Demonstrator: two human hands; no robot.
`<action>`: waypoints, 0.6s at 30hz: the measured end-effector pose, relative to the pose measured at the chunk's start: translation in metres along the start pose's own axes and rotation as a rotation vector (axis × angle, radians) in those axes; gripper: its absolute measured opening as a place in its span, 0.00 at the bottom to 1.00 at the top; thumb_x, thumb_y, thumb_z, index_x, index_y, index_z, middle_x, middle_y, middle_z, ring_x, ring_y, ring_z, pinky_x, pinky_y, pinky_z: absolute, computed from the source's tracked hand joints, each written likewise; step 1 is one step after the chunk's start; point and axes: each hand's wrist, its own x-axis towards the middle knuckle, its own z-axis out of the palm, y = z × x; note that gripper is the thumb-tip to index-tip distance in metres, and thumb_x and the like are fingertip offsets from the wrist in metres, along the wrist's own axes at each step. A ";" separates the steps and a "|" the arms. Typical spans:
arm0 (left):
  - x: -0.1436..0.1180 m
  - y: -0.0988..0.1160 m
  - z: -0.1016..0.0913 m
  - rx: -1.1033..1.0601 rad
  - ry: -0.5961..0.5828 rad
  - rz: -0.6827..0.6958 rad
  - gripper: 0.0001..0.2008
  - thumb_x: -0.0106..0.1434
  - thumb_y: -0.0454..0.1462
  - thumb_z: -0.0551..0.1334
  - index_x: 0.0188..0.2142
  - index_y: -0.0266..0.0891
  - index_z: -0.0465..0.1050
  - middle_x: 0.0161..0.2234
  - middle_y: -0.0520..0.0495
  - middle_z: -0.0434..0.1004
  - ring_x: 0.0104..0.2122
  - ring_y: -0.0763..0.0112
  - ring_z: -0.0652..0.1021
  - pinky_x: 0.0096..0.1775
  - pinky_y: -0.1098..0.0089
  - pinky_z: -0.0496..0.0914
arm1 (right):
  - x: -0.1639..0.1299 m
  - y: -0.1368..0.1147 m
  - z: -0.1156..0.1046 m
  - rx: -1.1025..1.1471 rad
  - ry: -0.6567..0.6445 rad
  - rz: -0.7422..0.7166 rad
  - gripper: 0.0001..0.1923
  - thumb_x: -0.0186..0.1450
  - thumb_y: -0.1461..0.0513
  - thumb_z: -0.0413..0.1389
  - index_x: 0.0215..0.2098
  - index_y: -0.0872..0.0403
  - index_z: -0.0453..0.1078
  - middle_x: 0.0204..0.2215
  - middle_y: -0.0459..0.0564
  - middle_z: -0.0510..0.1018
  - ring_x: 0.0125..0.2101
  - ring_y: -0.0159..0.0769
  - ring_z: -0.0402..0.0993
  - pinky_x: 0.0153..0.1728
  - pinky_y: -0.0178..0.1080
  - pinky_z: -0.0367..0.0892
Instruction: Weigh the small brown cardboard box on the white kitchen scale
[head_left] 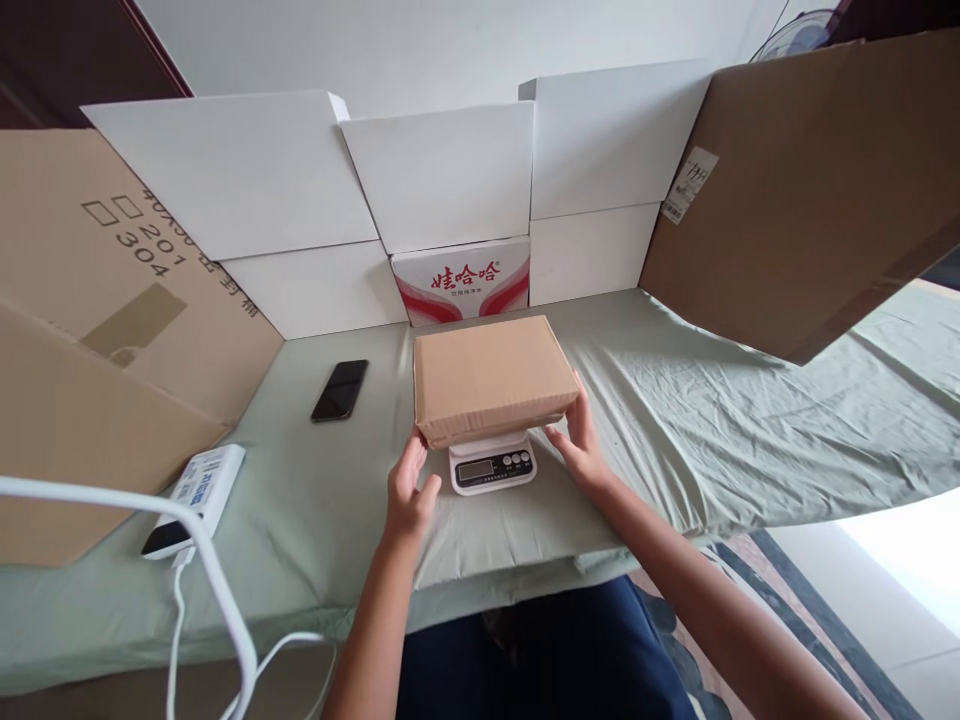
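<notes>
Pale green sheet [712,420] covers the table, walled by cardboard panels [810,190]. At centre frame, a closed cardboard box [487,375] rests on a kitchen scale [493,466]. Right hand [577,440], open, touches the box's side; left hand [409,490], open, is near its corner.

Black phone [340,390] at ten o'clock on green sheet [675,420]; white power bank [196,500] at eight; white cartons [442,175] at twelve.

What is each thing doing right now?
Brown box: closed, resting on the scale.
Scale: under the box, display unreadable.
Left hand: open, fingertips at the box's left corner.
Right hand: open, touching the box's right side.
Phone: screen dark, lying flat.
Power bank: white cable plugged in.
</notes>
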 end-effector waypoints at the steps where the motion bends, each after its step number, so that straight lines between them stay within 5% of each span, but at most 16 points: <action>1: -0.005 0.000 0.000 -0.001 -0.005 -0.002 0.39 0.56 0.35 0.62 0.69 0.36 0.65 0.67 0.35 0.70 0.70 0.45 0.66 0.70 0.46 0.58 | -0.005 -0.001 -0.001 -0.002 0.001 0.007 0.46 0.69 0.43 0.57 0.77 0.34 0.39 0.77 0.46 0.49 0.77 0.51 0.44 0.75 0.61 0.46; 13: -0.005 0.003 0.003 -0.051 0.094 -0.118 0.42 0.53 0.33 0.63 0.70 0.40 0.63 0.67 0.35 0.70 0.71 0.46 0.64 0.70 0.45 0.57 | -0.002 -0.008 0.003 -0.031 -0.052 0.004 0.48 0.68 0.40 0.57 0.78 0.38 0.39 0.76 0.51 0.50 0.76 0.54 0.43 0.74 0.62 0.47; 18: -0.002 -0.003 0.004 -0.081 0.126 -0.138 0.44 0.51 0.34 0.64 0.70 0.38 0.63 0.68 0.33 0.68 0.71 0.44 0.63 0.71 0.45 0.56 | -0.002 0.000 0.005 -0.053 -0.033 -0.022 0.48 0.68 0.40 0.56 0.78 0.35 0.39 0.75 0.50 0.52 0.74 0.56 0.48 0.71 0.62 0.54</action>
